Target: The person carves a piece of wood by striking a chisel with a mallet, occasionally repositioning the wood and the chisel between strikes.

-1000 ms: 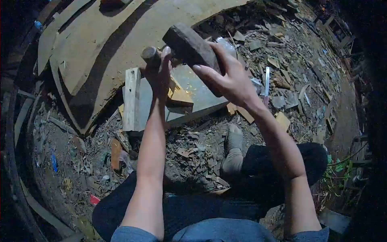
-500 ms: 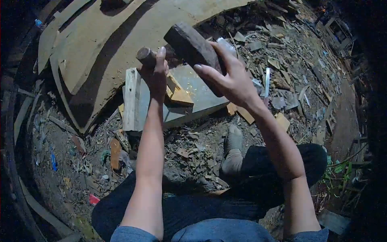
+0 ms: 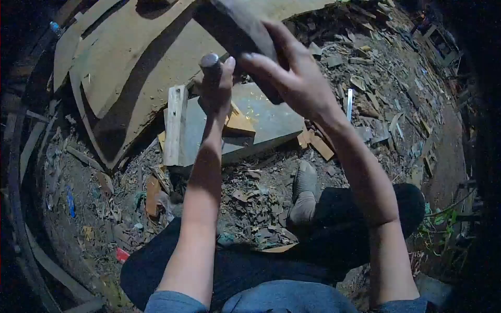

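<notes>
My left hand [image 3: 215, 94] is wrapped around a thick round handle [image 3: 210, 62] of a chisel-like tool, its end facing up; the lower part is hidden behind the hand. My right hand [image 3: 300, 78] grips a dark wooden block [image 3: 235, 28] along its side, raised above and to the right of the handle, slightly blurred. Beneath my left hand a yellowish piece of wood [image 3: 241, 124] lies on a grey slab [image 3: 276, 117], with small pale chips around it. A pale squared timber [image 3: 176, 125] lies along the slab's left end.
A large brown board [image 3: 117, 78] with curved edges spreads behind and left of the slab. Wood scraps and litter [image 3: 365, 68] cover the ground. A light narrow strip [image 3: 349, 104] lies at right. My foot [image 3: 304, 193] rests just in front of the slab.
The wooden block has gone up and slightly left in my right hand. My left hand and the handle appear a little farther right, with the handle standing more upright.
</notes>
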Tool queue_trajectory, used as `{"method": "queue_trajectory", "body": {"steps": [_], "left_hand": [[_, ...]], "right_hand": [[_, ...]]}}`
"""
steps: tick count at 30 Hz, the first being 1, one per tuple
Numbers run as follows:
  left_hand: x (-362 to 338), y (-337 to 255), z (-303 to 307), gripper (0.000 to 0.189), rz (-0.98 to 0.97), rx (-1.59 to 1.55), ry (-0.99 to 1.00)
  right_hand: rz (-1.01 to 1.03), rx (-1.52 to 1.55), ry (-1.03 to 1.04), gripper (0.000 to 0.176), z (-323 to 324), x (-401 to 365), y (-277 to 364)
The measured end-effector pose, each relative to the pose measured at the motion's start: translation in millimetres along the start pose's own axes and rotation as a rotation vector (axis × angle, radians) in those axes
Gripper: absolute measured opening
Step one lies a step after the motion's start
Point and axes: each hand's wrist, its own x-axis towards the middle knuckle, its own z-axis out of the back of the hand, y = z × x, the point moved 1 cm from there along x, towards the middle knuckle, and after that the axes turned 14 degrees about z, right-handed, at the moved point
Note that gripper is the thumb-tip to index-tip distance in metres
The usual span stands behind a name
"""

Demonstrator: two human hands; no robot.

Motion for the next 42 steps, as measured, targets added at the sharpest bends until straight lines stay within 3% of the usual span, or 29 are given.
{"method": "queue_trajectory", "body": {"steps": [1, 2, 3, 4, 5, 9, 10, 11, 13, 14, 15, 17, 18, 19, 21, 22, 23, 25, 29, 33, 35, 36, 39, 40, 42], "left_hand": [[-4, -5, -1, 0.034, 0.039, 0.043, -0.042], [-5, -6, -2, 0.034, 0.034, 0.042, -0.043], [-7, -7, -2, 0.033, -0.147, 0.052, -0.044], [-8, -4, -2, 0.032, -0.327, 0.063, -0.046], [5, 19, -14, 0.029, -0.470, 0.078, -0.212], [-9, 7, -17, 0.018, -0.404, 0.057, -0.095], [-15, 3, -15, 0.015, -0.329, 0.031, -0.024], [-16, 0, -13, 0.015, -0.325, 0.032, -0.027], [-16, -3, -11, 0.012, -0.482, -0.031, 0.067], [-14, -1, -12, 0.012, -0.357, 0.204, -0.039], [-8, 9, -15, 0.012, -0.369, 0.200, -0.035], [1, 21, -22, 0.009, -0.920, 0.206, -0.248], [-9, 2, -19, 0.012, -0.793, 0.238, -0.218], [-2, 8, -19, 0.012, -0.798, 0.230, -0.223], [20, 27, -5, 0.013, -0.459, -0.086, -0.032], [17, 22, 3, 0.011, -0.029, -0.325, -0.145], [13, 15, 12, 0.017, 0.111, -0.591, -0.178], [13, -2, 34, 0.028, 0.209, -0.744, -0.240], [13, -12, 43, 0.042, 0.135, -0.735, -0.225], [9, -26, 24, 0.040, 0.110, -0.611, -0.186], [9, -22, 15, 0.039, 0.114, -0.607, -0.041], [5, -24, 13, 0.037, 0.020, -0.441, -0.034], [-1, -28, 4, 0.035, -0.004, -0.298, -0.008], [3, -21, 3, 0.033, -0.132, -0.146, -0.024], [2, -16, 0, 0.032, -0.103, -0.142, 0.000]], "right_hand": [[-0.026, 0.069, -0.013, 0.066, -2, 9, 7], [0.127, -0.008, -0.092, 0.067, -6, 17, 5], [0.132, -0.007, -0.093, 0.067, -6, 18, 7], [0.063, -0.199, 0.057, 0.068, -6, 17, 9], [-0.006, -0.392, 0.207, 0.068, -6, 17, 10], [0.013, -0.556, 0.323, 0.065, 1, 27, 8], [0.093, -0.402, 0.178, 0.064, -1, 26, 8], [0.092, -0.398, 0.182, 0.064, -3, 24, 9], [0.147, -0.402, 0.019, 0.064, -5, 17, 14], [0.078, -0.605, 0.181, 0.065, -7, 10, 10], [-0.070, -0.653, 0.415, 0.066, -7, 11, 9], [-0.134, -0.583, 0.423, 0.068, 2, 14, 9], [-0.135, -0.589, 0.421, 0.068, 4, 8, 8], [-0.135, -0.468, 0.304, 0.069, 5, 0, 4], [-0.128, -0.338, 0.191, 0.070, 8, -13, -7], [-0.142, -0.321, 0.177, 0.072, 11, -21, -13], [-0.159, -0.305, 0.159, 0.074, 15, -28, -19], [-0.220, -0.309, 0.174, 0.075, 23, -36, -26], [-0.258, -0.154, 0.128, 0.070, 24, -40, -36], [-0.249, -0.108, 0.100, 0.070, 18, -35, -35], [-0.243, -0.126, 0.116, 0.070, 17, -34, -35], [-0.224, -0.133, 0.114, 0.070, 17, -35, -37], [-0.225, -0.140, 0.116, 0.070, 18, -39, -40], [-0.242, -0.145, 0.117, 0.070, 18, -40, -40], [-0.247, -0.143, 0.117, 0.070, 20, -40, -39]]}}
